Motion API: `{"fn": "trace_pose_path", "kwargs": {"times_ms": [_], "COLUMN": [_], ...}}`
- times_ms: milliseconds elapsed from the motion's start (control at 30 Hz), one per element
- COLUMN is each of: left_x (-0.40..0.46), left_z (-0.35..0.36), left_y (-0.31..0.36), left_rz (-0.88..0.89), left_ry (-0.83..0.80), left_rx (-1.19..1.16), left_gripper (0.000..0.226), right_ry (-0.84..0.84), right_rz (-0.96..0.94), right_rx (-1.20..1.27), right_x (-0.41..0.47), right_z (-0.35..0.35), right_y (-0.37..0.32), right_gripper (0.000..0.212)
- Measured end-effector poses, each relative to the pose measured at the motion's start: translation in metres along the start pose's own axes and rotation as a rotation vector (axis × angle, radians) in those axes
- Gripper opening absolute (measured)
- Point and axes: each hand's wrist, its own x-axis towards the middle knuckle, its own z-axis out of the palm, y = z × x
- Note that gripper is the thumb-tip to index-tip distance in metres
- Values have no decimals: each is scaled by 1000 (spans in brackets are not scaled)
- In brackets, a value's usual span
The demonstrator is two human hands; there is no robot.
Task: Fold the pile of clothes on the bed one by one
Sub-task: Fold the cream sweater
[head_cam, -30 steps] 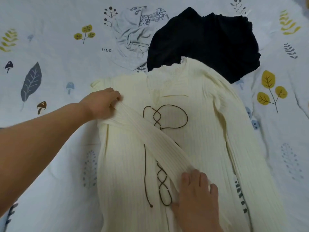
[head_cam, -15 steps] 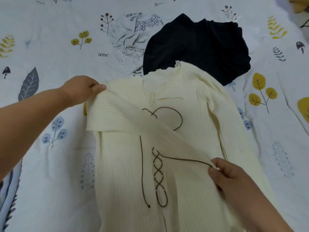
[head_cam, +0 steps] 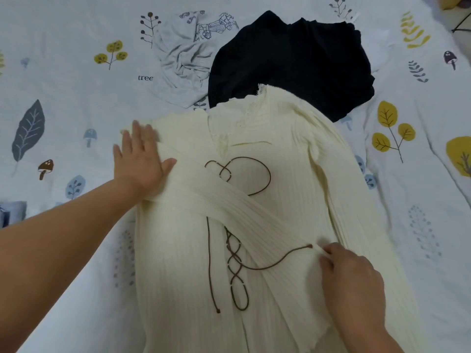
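Observation:
A cream ribbed sweater (head_cam: 183,271) with brown lacing lies front-up in the middle of the bed. Its left sleeve (head_cam: 229,207) is folded diagonally across the chest toward the lower right. My left hand (head_cam: 139,161) lies flat with spread fingers on the sweater's left shoulder. My right hand (head_cam: 349,278) pinches the cuff end of the folded sleeve at the lower right, where a brown lace (head_cam: 285,261) ends. The sweater's right sleeve (head_cam: 362,200) lies straight along its right side.
A crumpled black garment (head_cam: 293,59) lies just beyond the sweater's collar. A grey printed garment (head_cam: 183,57) sits to its left. The bedsheet (head_cam: 63,85) is pale blue-white with leaf and mushroom prints.
My left hand let go of the shoulder fold and now lies flat on it. My right hand has pulled the sleeve cuff further to the lower right, so the sleeve lies straighter.

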Motion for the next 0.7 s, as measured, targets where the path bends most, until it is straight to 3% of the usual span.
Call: {"fn": "trace_pose_path", "kwargs": {"times_ms": [67, 133, 200, 300, 400, 533, 600, 700], "left_x": [0, 0, -5, -25, -60, -83, -81, -86], "left_z": [6, 8, 5, 3, 14, 42, 48, 44], "left_y": [-1, 2, 9, 34, 65, 75, 74, 79], "left_rz": [-73, -67, -28, 206, 489, 621, 579, 463], "left_ry": [-102, -173, -143, -5, 31, -162, -169, -77], "left_rx": [-11, 59, 111, 101, 8, 53, 77, 24], "left_gripper": [81, 78, 75, 68, 68, 89, 90, 89], "right_ry": [165, 256, 333, 404, 321, 271, 261, 244], "right_rz": [-81, -127, -141, -213, -293, -341, -331, -401], "right_rx": [-35, 18, 73, 119, 92, 54, 69, 65], "right_x": [1, 1, 0, -5, -2, 4, -3, -31], "right_z": [13, 18, 18, 21, 32, 38, 34, 27], "right_y": [6, 10, 10, 0, -9, -20, -25, -32], "right_gripper": [10, 33, 38, 32, 53, 33, 31, 9]}}
